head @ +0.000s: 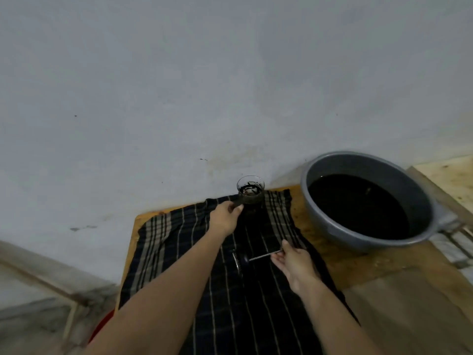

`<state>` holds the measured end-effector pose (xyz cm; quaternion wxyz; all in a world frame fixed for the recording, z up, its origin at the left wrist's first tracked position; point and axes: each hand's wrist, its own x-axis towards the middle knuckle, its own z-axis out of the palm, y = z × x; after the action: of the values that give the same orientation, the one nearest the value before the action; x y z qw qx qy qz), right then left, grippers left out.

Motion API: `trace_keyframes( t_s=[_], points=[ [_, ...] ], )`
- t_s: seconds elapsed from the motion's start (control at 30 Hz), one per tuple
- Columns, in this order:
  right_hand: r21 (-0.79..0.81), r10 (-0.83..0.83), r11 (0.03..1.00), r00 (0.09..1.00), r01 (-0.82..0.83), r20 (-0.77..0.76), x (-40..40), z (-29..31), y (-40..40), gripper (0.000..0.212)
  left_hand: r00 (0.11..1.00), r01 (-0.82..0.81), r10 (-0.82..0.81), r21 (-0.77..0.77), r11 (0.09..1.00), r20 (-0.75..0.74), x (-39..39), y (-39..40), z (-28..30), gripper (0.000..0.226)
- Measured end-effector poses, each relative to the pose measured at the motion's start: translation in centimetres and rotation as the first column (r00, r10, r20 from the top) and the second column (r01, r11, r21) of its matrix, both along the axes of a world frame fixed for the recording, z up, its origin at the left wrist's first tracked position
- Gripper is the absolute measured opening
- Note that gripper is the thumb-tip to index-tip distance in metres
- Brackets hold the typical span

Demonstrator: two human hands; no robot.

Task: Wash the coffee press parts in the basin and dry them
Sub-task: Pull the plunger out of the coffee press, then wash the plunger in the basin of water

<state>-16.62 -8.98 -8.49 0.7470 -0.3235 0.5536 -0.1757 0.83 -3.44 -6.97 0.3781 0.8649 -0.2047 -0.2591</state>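
Observation:
A glass coffee press beaker (250, 188) with dark grounds inside stands upright at the far end of a dark striped cloth (163, 237). My left hand (225, 216) grips the beaker's handle. The plunger (249, 258), a metal rod with a round filter disc at its left end, lies across the middle of the cloth. My right hand (293, 261) pinches the rod's right end. A grey basin (332, 228) holding dark water sits at the right, next to the cloth.
The cloth covers a wooden table (358, 260) pushed against a pale wall (230, 85). Something red (101, 326) shows below the table's left edge. Metal bars and a tiled ledge (458, 242) lie past the basin on the right.

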Motion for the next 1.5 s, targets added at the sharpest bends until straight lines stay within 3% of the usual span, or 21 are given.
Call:
trace_keyframes(
  t_s=[0.07, 0.2, 0.3, 0.37, 0.47, 0.57, 0.67, 0.8, 0.9, 0.93, 1.07, 1.17, 1.33, 1.5],
  points=[
    [0.041, -0.016, 0.999, 1.000, 0.016, -0.002, 0.2, -0.4, 0.0, 0.032, 0.999, 0.031, -0.032, 0.076, 0.997, 0.009, -0.5, 0.9, -0.1, 0.035],
    [0.087, -0.041, 0.995, 0.999, 0.041, -0.001, 0.6, -1.2, -0.2, 0.033, 0.979, 0.064, -0.028, 0.175, 0.982, -0.203, -2.0, 3.5, -1.9, 0.041],
    [0.088, -0.057, 0.995, 0.998, 0.056, 0.006, 1.2, -1.4, 0.1, 0.033, 0.948, -0.037, 0.080, 0.143, 0.989, -0.308, -2.8, 5.1, -2.8, 0.040],
    [0.085, -0.064, 0.994, 0.998, 0.063, 0.010, 1.5, -1.6, 0.3, 0.032, 0.936, -0.085, 0.125, 0.134, 0.987, -0.328, -3.0, 5.8, -3.2, 0.050],
    [0.065, -0.041, 0.997, 0.999, 0.041, 0.002, 1.6, -2.1, 0.6, 0.033, 0.931, -0.100, 0.136, 0.124, 0.987, -0.338, -3.1, 6.6, -3.6, 0.048],
    [-0.064, 0.077, 0.994, 0.986, -0.087, -0.147, 1.6, -2.5, 0.8, 0.038, 0.933, -0.073, 0.104, 0.101, 0.992, -0.346, -3.2, 7.2, -3.6, 0.049],
    [-0.221, 0.243, 0.907, 0.874, -0.358, -0.420, 1.1, -2.3, 0.4, 0.040, 0.938, -0.058, 0.087, 0.097, 0.994, -0.335, -3.2, 7.1, -3.5, 0.051],
    [-0.231, 0.392, 0.730, 0.671, -0.643, -0.629, 0.4, -1.7, -0.4, 0.043, 0.952, -0.029, 0.066, 0.127, 0.991, -0.298, -3.3, 6.7, -2.8, 0.049],
    [-0.247, 0.373, 0.556, 0.504, -0.794, -0.779, 0.2, -0.8, -1.3, 0.040, 0.968, 0.023, 0.017, 0.158, 0.987, -0.251, -3.0, 6.7, -2.3, 0.050],
    [-0.306, 0.334, 0.507, 0.511, -0.806, -0.792, 0.3, -0.3, -1.6, 0.033, 0.975, 0.042, -0.005, 0.163, 0.986, -0.221, -2.7, 6.7, -2.1, 0.049],
    [-0.560, 0.387, 0.433, 0.707, -0.706, -0.591, 3.3, 1.7, -2.2, 0.019, 0.997, 0.030, -0.025, 0.074, 0.997, -0.068, -0.9, 5.1, -0.8, 0.037],
    [-0.558, 0.452, 0.546, 0.780, -0.625, -0.432, 6.8, 1.6, -1.7, 0.032, 0.995, -0.002, -0.007, -0.090, 0.996, -0.098, 0.8, 2.2, 1.0, 0.042],
    [-0.457, 0.507, 0.693, 0.827, -0.558, -0.241, 9.3, 0.5, -0.3, 0.036, 0.937, -0.045, -0.030, -0.205, 0.978, -0.349, 2.3, -2.3, 3.6, 0.049],
    [-0.430, 0.572, 0.684, 0.799, -0.589, -0.185, 9.8, 0.4, -0.5, 0.034, 0.931, -0.016, -0.052, -0.182, 0.983, -0.362, 2.2, -3.7, 4.6, 0.061]
  ],
)
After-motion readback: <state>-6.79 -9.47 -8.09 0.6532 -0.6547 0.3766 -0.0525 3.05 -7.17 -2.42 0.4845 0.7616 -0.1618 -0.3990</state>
